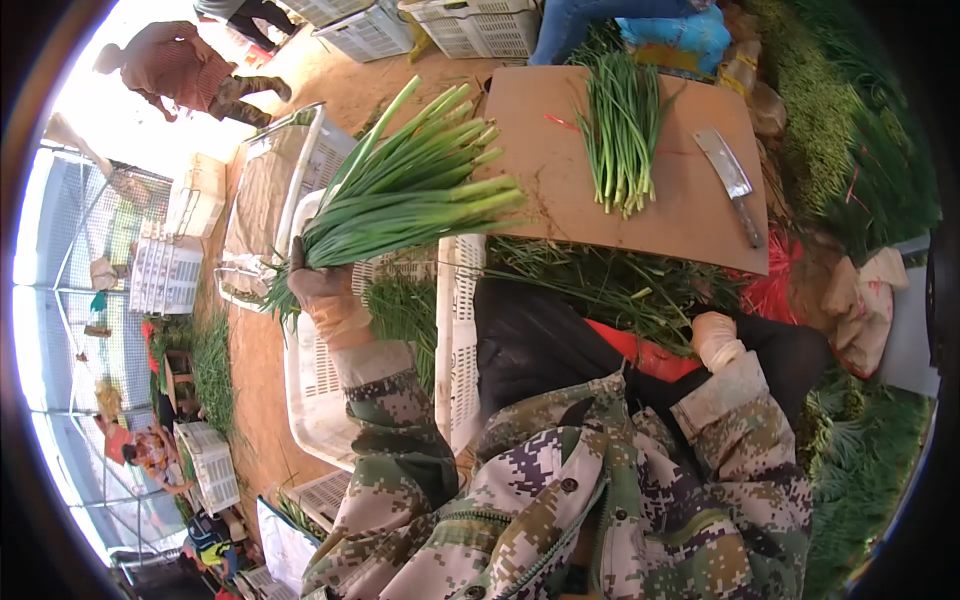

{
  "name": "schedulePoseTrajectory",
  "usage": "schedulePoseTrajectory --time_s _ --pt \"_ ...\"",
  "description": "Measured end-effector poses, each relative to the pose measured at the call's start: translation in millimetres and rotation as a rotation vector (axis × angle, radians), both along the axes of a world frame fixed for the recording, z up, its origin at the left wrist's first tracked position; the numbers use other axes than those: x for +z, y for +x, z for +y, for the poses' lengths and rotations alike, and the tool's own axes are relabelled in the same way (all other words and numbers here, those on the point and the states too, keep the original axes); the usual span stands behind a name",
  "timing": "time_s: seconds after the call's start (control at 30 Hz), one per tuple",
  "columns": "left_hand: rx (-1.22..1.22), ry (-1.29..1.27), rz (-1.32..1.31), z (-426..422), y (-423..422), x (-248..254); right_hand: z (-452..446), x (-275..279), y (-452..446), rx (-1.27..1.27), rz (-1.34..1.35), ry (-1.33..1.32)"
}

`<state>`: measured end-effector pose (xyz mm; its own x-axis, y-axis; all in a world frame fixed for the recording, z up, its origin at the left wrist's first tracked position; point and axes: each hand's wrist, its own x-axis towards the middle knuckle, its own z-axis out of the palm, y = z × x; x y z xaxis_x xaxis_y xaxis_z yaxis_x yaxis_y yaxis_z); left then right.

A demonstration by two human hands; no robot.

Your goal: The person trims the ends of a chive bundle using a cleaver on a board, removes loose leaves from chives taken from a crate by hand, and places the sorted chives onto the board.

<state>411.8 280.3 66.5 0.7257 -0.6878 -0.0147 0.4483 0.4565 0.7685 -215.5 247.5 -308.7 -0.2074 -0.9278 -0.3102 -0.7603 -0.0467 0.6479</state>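
Observation:
My left hand (325,290), in a worn pale glove, is wrapped round the leafy end of a big bunch of chives (410,190). The bunch fans out to the right, with its pale cut ends toward the board. Low beside my knee is my right hand (715,338), also gloved; its fingers are largely hidden, and loose green leaves lie near it. On the brown board (530,150) in front of me rests a second bunch of chives (625,135), stem ends toward me. A cleaver (725,165) lies to its right, handle pointing toward me.
A white plastic crate (460,340) stands at my left, with another crate (320,150) beyond it. Cut leaves (600,270) cover my lap. Red twine (785,275) lies right of the board. Piles of greens (870,480) line the right side. Another person (180,70) is at the far left.

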Motion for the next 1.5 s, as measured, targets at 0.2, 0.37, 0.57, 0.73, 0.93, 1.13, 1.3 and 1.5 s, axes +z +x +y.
schedulePoseTrajectory --time_s 0.2,0.37,0.57,0.73,0.93,1.13,1.3,1.5 --pt "0.03 0.08 0.226 -17 -8 6 -31 324 116 0.327 -1.719 -0.127" --pt "0.036 0.098 0.264 -18 -37 11 -46 368 206 0.232 -2.137 -0.149" --pt "-0.038 0.098 0.345 -14 -55 2 -63 374 246 -0.028 -2.461 0.13" --pt "-0.089 0.033 0.176 -6 -64 -14 -52 361 243 -0.166 -2.516 0.25" --pt "-0.233 -0.401 0.301 -14 -86 5 -44 365 190 -0.205 -2.717 0.169" --pt "-0.639 -0.888 0.534 -15 -110 32 -27 363 132 -0.388 -2.486 0.12" --pt "-0.611 -0.834 0.454 -13 -117 34 -16 371 122 -0.326 -2.354 0.093" --pt "-0.572 -0.81 0.478 -12 -121 33 -1 407 126 -0.193 -2.32 0.013"
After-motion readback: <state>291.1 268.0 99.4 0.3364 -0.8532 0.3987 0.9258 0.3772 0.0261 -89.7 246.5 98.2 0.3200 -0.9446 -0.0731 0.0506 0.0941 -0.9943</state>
